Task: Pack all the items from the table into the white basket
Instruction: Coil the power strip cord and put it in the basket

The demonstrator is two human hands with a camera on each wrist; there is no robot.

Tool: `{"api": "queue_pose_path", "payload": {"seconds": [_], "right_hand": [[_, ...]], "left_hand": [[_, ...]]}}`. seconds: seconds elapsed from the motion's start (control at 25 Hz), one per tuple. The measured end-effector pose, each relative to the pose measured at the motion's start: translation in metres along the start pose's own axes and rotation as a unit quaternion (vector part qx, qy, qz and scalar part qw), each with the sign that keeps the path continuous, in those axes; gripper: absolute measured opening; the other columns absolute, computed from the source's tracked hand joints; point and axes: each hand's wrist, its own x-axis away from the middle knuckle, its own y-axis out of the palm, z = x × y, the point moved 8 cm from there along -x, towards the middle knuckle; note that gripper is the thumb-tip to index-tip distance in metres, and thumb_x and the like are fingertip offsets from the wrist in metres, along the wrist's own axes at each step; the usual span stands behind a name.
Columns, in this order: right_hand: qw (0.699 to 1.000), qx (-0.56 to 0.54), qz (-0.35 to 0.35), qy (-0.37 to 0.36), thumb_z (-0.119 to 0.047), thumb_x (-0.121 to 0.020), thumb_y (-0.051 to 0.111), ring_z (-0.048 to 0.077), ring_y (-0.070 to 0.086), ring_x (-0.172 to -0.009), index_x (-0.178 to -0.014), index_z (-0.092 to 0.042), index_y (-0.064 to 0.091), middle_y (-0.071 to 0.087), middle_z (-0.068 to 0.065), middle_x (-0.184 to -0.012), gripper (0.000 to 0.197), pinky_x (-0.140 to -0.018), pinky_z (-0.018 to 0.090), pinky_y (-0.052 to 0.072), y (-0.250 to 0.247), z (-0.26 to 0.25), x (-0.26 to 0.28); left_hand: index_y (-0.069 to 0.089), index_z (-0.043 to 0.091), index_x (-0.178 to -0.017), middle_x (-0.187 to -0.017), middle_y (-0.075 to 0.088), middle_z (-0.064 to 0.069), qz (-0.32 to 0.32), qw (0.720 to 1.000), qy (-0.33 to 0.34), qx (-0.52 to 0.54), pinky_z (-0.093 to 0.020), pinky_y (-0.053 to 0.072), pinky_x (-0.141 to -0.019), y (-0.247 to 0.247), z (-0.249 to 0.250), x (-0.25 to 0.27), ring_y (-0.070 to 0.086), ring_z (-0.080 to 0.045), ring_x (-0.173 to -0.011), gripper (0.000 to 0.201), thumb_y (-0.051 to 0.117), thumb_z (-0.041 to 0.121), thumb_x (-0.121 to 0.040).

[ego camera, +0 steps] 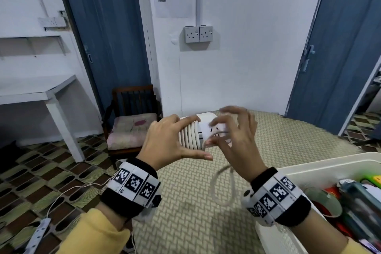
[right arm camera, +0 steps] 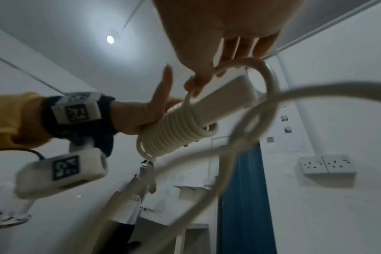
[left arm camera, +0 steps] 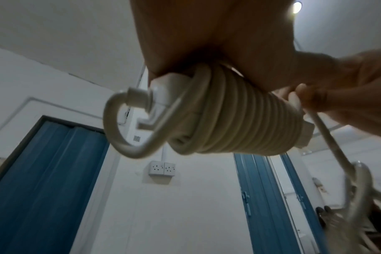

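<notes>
A white power strip (ego camera: 208, 123) is held up above the woven-mat table (ego camera: 185, 212). Its cord is wound in tight coils (ego camera: 190, 136) round one end. My left hand (ego camera: 201, 139) grips that coiled end, thumb below and fingers on top. My right hand (ego camera: 211, 133) pinches the free cord at the bare end of the strip; it is blurred. A loose loop of cord (ego camera: 220, 185) hangs below my right wrist. The left wrist view shows the coils (left arm camera: 228, 116) under my palm. In the right wrist view the loose cord (right arm camera: 261, 103) sweeps across. The white basket (ego camera: 329, 163) stands at lower right.
The basket holds a tape roll (ego camera: 323, 202) and several coloured items. A wooden chair (ego camera: 132, 121) stands beyond the table's left side, and a white desk (ego camera: 41, 88) further left. Another power strip (ego camera: 39, 231) lies on the floor. A person in a white shirt (right arm camera: 130, 197) stands behind.
</notes>
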Motion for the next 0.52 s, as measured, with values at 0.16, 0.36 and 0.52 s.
{"api": "queue_pose_path", "payload": {"seconds": [0.16, 0.36, 0.52], "right_hand": [[0.951, -0.189, -0.222, 0.102, 0.001, -0.088, 0.058, -0.011, 0.057, -0.091, -0.123, -0.012, 0.055, 0.054, 0.004, -0.122, 0.038, -0.083, 0.007, 0.042, 0.034, 0.028, -0.001], [0.954, -0.221, -0.151, 0.137, -0.003, -0.092, 0.055, -0.007, 0.053, -0.084, -0.101, -0.017, 0.058, 0.058, -0.011, -0.092, 0.017, -0.071, 0.007, 0.039, 0.034, 0.034, 0.004], [0.913, -0.308, -0.163, 0.214, -0.037, -0.091, 0.051, 0.001, 0.061, -0.082, -0.126, -0.023, 0.043, 0.057, -0.004, -0.105, 0.039, -0.066, 0.020, 0.049, 0.031, 0.036, 0.008]], "left_hand": [[0.046, 0.043, -0.131, -0.090, 0.046, 0.015, 0.003, 0.998, 0.029, -0.056, -0.028, 0.033, -0.077, 0.005, 0.009, 0.000, 0.049, -0.006, -0.089, 0.101, 0.038, 0.097, -0.046], [0.058, 0.036, -0.121, -0.086, 0.059, 0.006, 0.069, 0.994, 0.031, -0.075, -0.034, 0.041, -0.074, 0.009, 0.017, 0.004, 0.060, -0.016, -0.084, 0.089, 0.030, 0.093, -0.059], [0.059, 0.037, -0.121, -0.083, 0.058, 0.008, 0.066, 0.997, 0.000, -0.045, -0.032, 0.044, -0.072, -0.001, 0.002, -0.002, 0.059, -0.014, -0.080, 0.085, 0.029, 0.091, -0.062]]}}
